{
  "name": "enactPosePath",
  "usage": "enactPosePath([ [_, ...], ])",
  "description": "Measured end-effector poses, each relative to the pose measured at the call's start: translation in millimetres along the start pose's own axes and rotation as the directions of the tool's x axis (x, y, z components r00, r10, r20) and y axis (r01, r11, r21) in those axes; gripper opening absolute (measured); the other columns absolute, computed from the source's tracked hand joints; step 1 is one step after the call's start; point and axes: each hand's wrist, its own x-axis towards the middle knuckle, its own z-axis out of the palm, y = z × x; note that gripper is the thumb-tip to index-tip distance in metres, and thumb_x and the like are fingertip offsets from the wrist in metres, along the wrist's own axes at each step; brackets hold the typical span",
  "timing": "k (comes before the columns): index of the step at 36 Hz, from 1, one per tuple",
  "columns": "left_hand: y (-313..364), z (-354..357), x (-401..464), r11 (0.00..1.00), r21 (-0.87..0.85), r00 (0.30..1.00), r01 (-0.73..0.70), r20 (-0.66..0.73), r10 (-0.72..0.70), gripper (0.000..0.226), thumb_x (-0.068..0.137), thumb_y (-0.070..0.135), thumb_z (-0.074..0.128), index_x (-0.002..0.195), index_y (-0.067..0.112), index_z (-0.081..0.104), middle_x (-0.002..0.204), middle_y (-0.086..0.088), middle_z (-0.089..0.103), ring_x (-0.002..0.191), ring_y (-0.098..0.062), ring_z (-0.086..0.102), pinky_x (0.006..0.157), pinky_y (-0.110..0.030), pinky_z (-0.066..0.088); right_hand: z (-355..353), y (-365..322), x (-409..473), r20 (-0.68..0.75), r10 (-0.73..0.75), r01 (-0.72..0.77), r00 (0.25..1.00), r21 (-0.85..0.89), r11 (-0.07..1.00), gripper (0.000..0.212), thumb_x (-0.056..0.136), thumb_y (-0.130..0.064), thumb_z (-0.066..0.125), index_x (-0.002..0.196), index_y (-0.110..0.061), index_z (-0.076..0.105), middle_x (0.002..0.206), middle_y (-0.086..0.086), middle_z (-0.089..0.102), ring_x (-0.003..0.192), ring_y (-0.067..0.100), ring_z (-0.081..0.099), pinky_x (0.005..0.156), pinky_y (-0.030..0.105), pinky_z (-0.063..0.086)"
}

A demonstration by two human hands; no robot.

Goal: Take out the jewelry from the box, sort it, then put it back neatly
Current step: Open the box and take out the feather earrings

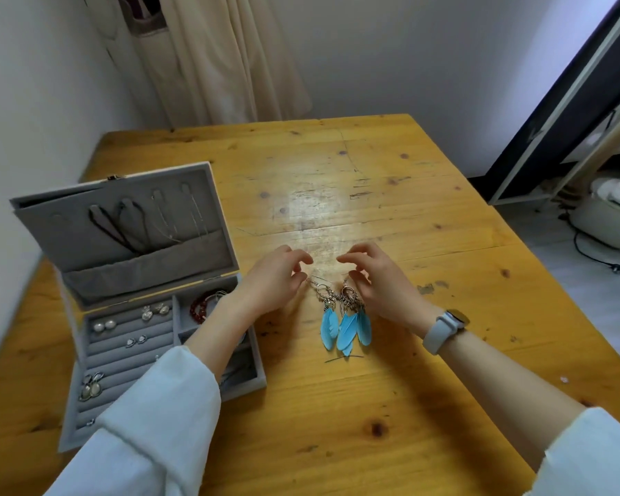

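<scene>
**Our hands over feather earrings beside the open box**

We look down at a wooden table (391, 209). Near its middle lie two earrings (342, 316) with silver hoops and blue feathers, side by side, hooks pointing away from us and feathers trailing toward us.

Our left hand (272, 277) sits just left of the earrings, fingers loosely curled, thumb and fingertips close to the hook of the left earring; we cannot tell whether they pinch it. Our right hand (376, 281) arches over the right earring, fingers bent downward and touching its hoop; whether it grips is unclear. A grey watch (444, 329) wraps the right wrist.

To the left stands the box (86, 370), grey-lined, lid upright. Necklaces (133, 223) hang inside the lid. Pearl studs (104, 325) and other small earrings sit in the padded rows, and a red bracelet (199, 306) lies in a compartment at the back right, partly hidden by our left wrist.
</scene>
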Motion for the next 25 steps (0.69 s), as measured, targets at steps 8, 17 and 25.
enactPosePath([
  [8, 16.3, 30.2, -48.1, 0.951, 0.271, 0.989, -0.147, 0.005, 0.151, 0.046, 0.096, 0.032, 0.038, 0.141, 0.024, 0.032, 0.147, 0.0, 0.029, 0.133, -0.019, 0.025, 0.105, -0.04, 0.028, 11.1, -3.3, -53.7, -0.074, -0.074, 0.058, 0.995, -0.202, 0.978, 0.031, 0.082, -0.014, 0.052, 0.111, -0.009, 0.062, 0.109, 0.009, 0.06, 0.104, 0.025, 0.056, 0.086, 0.037, 0.042],
  [17, 10.1, 39.6, -58.8, 0.944, 0.295, 0.988, -0.149, 0.077, 0.132, 0.044, 0.098, 0.037, 0.031, 0.141, 0.026, 0.03, 0.155, 0.007, 0.015, 0.143, -0.011, 0.005, 0.113, -0.044, 0.015, 14.5, -8.6, -74.0, -0.009, -0.105, 0.1, 0.994, -0.243, 0.965, 0.037, 0.084, -0.009, 0.056, 0.121, -0.011, 0.056, 0.126, 0.008, 0.056, 0.117, 0.025, 0.052, 0.1, 0.043, 0.038],
  [25, 2.9, 25.7, -74.3, 0.969, 0.172, 0.968, -0.18, -0.144, 0.205, 0.036, 0.095, 0.021, 0.043, 0.13, 0.022, 0.049, 0.144, 0.004, 0.04, 0.138, -0.015, 0.025, 0.112, -0.038, 0.02, 12.8, -32.9, -58.8, -0.08, -0.077, 0.069, 0.994, -0.098, 0.993, 0.028, 0.087, -0.006, 0.052, 0.114, -0.009, 0.06, 0.118, 0.008, 0.058, 0.106, 0.024, 0.056, 0.09, 0.037, 0.047],
])
